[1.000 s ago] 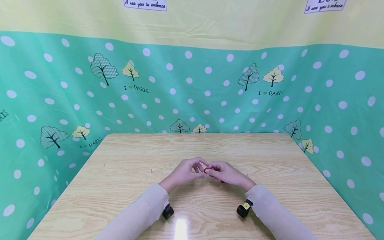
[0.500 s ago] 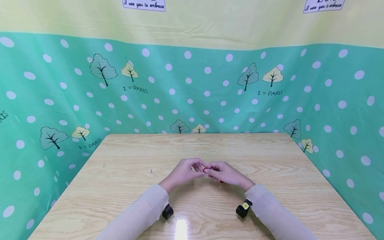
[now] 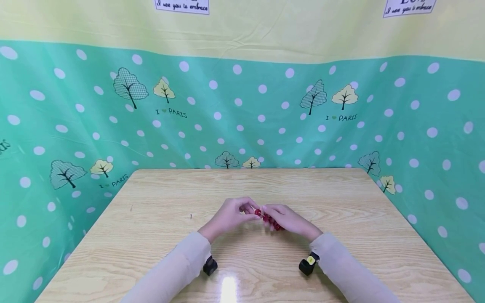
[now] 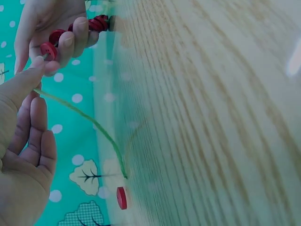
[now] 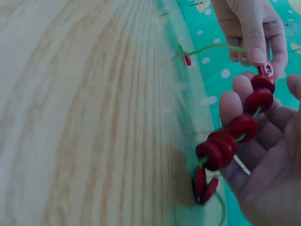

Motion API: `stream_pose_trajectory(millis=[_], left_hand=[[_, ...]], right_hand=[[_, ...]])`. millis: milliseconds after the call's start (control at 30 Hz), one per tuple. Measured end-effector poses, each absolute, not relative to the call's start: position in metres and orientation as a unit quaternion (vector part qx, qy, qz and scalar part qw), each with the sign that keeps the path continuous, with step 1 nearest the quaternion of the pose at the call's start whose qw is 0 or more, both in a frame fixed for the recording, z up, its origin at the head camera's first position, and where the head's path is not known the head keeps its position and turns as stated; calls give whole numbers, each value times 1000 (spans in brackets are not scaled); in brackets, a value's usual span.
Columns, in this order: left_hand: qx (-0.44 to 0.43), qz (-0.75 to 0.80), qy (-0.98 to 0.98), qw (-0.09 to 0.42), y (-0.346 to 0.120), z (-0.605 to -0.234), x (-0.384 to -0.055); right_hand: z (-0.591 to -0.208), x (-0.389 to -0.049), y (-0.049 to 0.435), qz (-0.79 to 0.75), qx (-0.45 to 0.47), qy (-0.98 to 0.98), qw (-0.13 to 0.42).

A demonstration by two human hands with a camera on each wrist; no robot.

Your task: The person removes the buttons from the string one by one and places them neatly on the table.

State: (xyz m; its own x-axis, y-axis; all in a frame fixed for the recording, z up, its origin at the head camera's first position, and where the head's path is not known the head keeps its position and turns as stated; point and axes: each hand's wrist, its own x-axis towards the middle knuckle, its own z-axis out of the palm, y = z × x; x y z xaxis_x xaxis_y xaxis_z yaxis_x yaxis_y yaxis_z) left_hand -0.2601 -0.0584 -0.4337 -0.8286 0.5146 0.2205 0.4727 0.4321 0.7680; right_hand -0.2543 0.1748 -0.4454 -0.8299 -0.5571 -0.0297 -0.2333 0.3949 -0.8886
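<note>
Over the table (image 3: 235, 185), our left hand (image 3: 232, 213) pinches the green string (image 4: 97, 123) while our right hand (image 3: 289, 220) cradles its red buttons (image 5: 243, 128) on relaxed fingers; we judge the buttons light and hard, the string limp, best pinched near a button.
</note>
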Motion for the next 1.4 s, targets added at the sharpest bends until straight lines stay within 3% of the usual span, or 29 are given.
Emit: stream_pose_trajectory(millis=[667, 1400], left_hand=[[280, 456, 845, 3, -67, -429, -262], [253, 462, 850, 6, -74, -429, -264]], right_hand=[[-448, -254, 181, -484, -276, 813, 168], [-446, -253, 180, -496, -242, 819, 160]])
